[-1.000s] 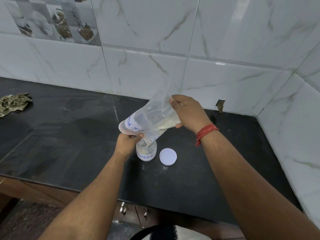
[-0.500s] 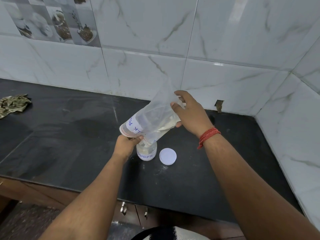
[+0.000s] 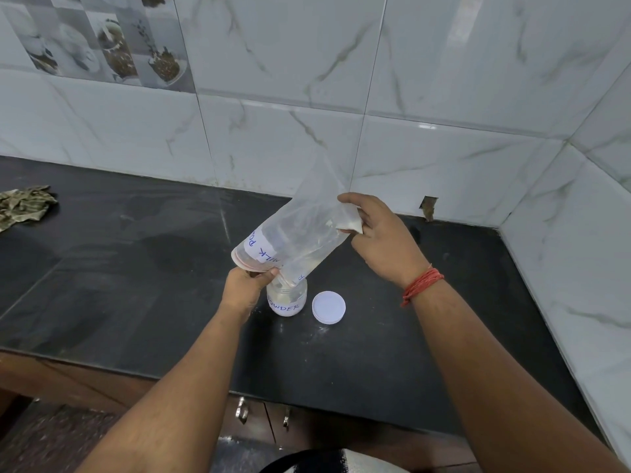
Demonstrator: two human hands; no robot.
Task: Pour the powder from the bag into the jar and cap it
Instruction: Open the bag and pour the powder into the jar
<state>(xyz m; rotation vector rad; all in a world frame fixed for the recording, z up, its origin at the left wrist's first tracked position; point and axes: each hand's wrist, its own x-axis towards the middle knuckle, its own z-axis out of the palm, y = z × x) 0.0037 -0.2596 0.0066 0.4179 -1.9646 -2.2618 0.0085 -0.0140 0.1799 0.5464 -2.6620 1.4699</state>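
A clear plastic bag [image 3: 300, 230] with a white label in blue writing is tilted mouth-down over a small clear jar [image 3: 287, 299] on the black counter. My left hand [image 3: 247, 285] pinches the bag's open mouth at the jar's rim. My right hand [image 3: 379, 233] holds the bag's raised bottom corner, where a little white powder is bunched. The jar holds white powder and bears a label reading "POWDER". Its white round cap [image 3: 328, 307] lies flat on the counter just right of the jar.
The black counter [image 3: 136, 268] meets marble-tiled walls at the back and the right. A crumpled greenish cloth [image 3: 24, 206] lies at the far left. Cabinet handles [image 3: 241, 409] show below the counter's front edge. A little spilled powder dusts the counter near the cap.
My right hand has lifted the bag's bottom higher and shifted its grip to the corner. Most of the powder has slid down out of the bag toward the jar.
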